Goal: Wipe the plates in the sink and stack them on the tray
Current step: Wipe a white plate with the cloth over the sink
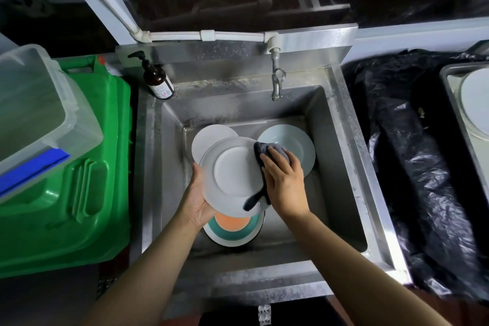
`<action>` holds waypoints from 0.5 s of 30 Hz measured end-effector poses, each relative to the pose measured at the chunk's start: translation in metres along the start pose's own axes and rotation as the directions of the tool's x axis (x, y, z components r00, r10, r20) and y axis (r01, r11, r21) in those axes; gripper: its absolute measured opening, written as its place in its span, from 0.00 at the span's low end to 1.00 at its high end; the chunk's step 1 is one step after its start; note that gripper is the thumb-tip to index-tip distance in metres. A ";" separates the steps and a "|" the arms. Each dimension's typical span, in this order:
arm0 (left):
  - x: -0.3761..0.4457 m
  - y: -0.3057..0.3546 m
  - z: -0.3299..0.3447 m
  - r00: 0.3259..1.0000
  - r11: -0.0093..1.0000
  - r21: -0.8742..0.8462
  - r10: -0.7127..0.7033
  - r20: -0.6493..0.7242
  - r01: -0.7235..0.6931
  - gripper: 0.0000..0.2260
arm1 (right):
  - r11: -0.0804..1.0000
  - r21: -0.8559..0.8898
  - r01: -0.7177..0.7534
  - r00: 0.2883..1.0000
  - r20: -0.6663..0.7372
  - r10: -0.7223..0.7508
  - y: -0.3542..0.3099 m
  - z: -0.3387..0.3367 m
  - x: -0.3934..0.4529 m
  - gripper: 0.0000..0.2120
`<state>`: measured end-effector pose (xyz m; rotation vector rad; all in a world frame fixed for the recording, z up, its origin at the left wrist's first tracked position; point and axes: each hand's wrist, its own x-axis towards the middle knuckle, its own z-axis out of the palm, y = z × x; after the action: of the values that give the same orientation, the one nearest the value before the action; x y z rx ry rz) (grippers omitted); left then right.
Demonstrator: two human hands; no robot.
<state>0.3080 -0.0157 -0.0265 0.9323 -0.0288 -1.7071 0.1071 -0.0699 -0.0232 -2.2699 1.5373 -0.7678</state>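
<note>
Plate (232, 174) held above sink (341, 167); left hand (197, 201) grips its rim, fingers hidden. Right hand (284, 182) presses cloth (260, 167), fingers together. Advice: firm circular strokes, steady rim support.

Left hand (197, 200) was palm-up, fingers curled under a white plate (232, 174), gripping its rim. Right hand (284, 182) lay palm-down, fingers extended, pressing a grey cloth (260, 153) against its face.
</note>
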 end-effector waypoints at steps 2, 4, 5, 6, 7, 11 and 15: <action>0.002 -0.002 0.002 1.000 0.999 -0.036 -0.010 0.003 0.010 0.37 | 0.996 -0.015 0.093 0.995 -0.037 -0.094 -0.006 0.000 -0.010 0.12; 0.004 -0.005 0.011 0.999 0.993 -0.109 -0.032 0.038 0.036 0.40 | 0.972 -0.003 0.235 0.972 -0.014 -0.235 -0.018 0.004 -0.034 0.12; 0.004 -0.007 0.015 0.998 0.990 -0.131 -0.043 0.039 0.048 0.41 | 0.960 0.018 0.278 0.960 0.032 -0.278 -0.024 0.008 -0.046 0.13; 0.004 -0.010 0.018 0.998 0.992 -0.115 -0.056 0.004 0.056 0.43 | 0.952 0.035 0.303 0.949 0.075 -0.305 -0.028 0.011 -0.056 0.14; 0.005 -0.012 0.017 0.997 0.992 -0.107 -0.068 -0.019 0.066 0.45 | 0.947 0.043 0.317 0.942 0.100 -0.320 -0.030 0.013 -0.060 0.15; -0.003 -0.013 0.009 0.994 0.991 -0.075 -0.107 0.002 0.107 0.38 | 0.958 0.035 0.283 0.955 0.081 -0.285 -0.025 0.012 -0.041 0.15; -0.011 -0.010 -0.009 0.983 0.988 -0.006 -0.156 -0.099 0.156 0.29 | 0.997 0.013 0.072 0.996 0.048 -0.073 -0.005 0.009 -0.017 0.13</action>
<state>0.3062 0.0009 -0.0307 1.0424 0.1110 -1.8027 0.1108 -0.0525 -0.0325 -2.3301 1.4332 -0.7329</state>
